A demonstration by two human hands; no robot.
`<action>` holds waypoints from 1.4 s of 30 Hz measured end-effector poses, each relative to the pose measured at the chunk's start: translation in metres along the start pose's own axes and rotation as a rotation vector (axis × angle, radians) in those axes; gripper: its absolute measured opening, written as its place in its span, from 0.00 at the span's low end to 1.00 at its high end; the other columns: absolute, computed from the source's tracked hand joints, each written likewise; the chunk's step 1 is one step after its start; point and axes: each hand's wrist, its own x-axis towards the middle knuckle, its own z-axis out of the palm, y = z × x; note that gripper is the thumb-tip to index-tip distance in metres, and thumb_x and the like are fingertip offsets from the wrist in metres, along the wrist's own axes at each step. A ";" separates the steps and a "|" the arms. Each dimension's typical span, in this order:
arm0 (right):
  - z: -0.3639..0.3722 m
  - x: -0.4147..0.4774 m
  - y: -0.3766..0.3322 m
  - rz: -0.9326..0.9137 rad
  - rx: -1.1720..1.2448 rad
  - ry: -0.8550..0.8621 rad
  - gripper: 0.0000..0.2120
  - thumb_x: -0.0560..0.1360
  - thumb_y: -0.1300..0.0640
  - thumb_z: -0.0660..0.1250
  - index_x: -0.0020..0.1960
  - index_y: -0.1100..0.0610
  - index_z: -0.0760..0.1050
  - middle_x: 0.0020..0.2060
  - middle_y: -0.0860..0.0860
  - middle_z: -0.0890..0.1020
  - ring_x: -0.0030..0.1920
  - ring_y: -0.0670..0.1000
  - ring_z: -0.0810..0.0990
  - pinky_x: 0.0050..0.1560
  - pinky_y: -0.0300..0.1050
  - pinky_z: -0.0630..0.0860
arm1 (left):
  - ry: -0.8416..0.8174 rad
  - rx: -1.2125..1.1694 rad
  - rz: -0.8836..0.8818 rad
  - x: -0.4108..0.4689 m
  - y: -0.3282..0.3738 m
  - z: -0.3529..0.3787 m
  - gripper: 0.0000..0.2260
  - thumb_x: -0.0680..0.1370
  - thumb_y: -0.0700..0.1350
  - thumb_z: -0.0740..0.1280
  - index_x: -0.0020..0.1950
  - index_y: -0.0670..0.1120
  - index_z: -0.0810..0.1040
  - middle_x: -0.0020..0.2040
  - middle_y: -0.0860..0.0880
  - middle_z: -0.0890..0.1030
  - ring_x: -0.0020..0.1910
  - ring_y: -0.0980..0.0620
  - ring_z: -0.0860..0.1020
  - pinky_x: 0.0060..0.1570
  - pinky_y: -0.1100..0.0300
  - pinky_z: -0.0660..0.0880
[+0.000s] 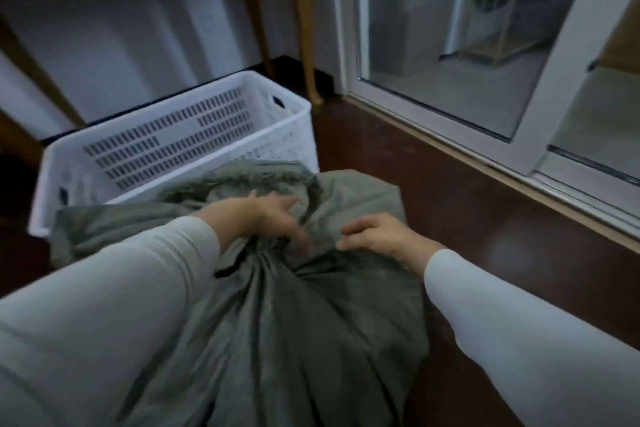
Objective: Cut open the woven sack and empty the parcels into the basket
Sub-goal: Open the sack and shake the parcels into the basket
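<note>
Dark reddish-brown floor (433,184), glossy, runs from the foreground to a dark skirting strip under a pale wall (138,45). Wooden table legs (303,21) stand at the back, one curved leg ending on the floor near the corner. Sliding glass door (450,45) with a white frame (561,80) fills the right side; a pale sill runs along its foot. Beyond the glass, blurred: a light shelf stand on a grey floor.

White plastic basket (166,146), slotted walls, oval handle holes, sits on the floor under the table, left of centre. No contents show in it.

Grey-green woven sack (277,322), full and creased, lies on the floor just in front of the basket, its loose top flap overlapping the basket's near rim. Neck gathered tight at a dark tie (228,269).

Left hand (273,218), pale long sleeve, lies on the sack's top above the gathered neck, fingers spread, not closed on anything visible. Right hand (375,236), same sleeve, rests beside it on the cloth, fingers curled loosely; whether they pinch fabric cannot be told.
</note>
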 end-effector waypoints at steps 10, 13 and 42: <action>0.076 0.020 -0.012 -0.005 -0.542 -0.078 0.66 0.58 0.47 0.81 0.77 0.48 0.35 0.73 0.50 0.26 0.77 0.52 0.40 0.75 0.47 0.51 | -0.160 0.081 0.095 0.008 -0.120 0.044 0.65 0.45 0.66 0.79 0.52 0.76 0.21 0.75 0.55 0.30 0.78 0.46 0.46 0.71 0.44 0.63; 0.079 0.021 -0.016 0.070 -0.576 -0.170 0.59 0.62 0.46 0.79 0.78 0.52 0.42 0.78 0.51 0.44 0.77 0.52 0.51 0.74 0.44 0.54 | -0.236 0.051 0.104 0.006 -0.120 0.052 0.64 0.53 0.61 0.81 0.64 0.74 0.28 0.78 0.53 0.52 0.75 0.47 0.59 0.65 0.50 0.71; 0.004 0.062 -0.021 0.207 0.066 0.479 0.17 0.76 0.64 0.59 0.64 0.67 0.68 0.58 0.62 0.76 0.57 0.63 0.76 0.61 0.58 0.74 | 0.321 0.233 0.059 -0.018 -0.096 -0.007 0.23 0.65 0.61 0.73 0.53 0.50 0.76 0.48 0.49 0.78 0.51 0.45 0.78 0.43 0.55 0.72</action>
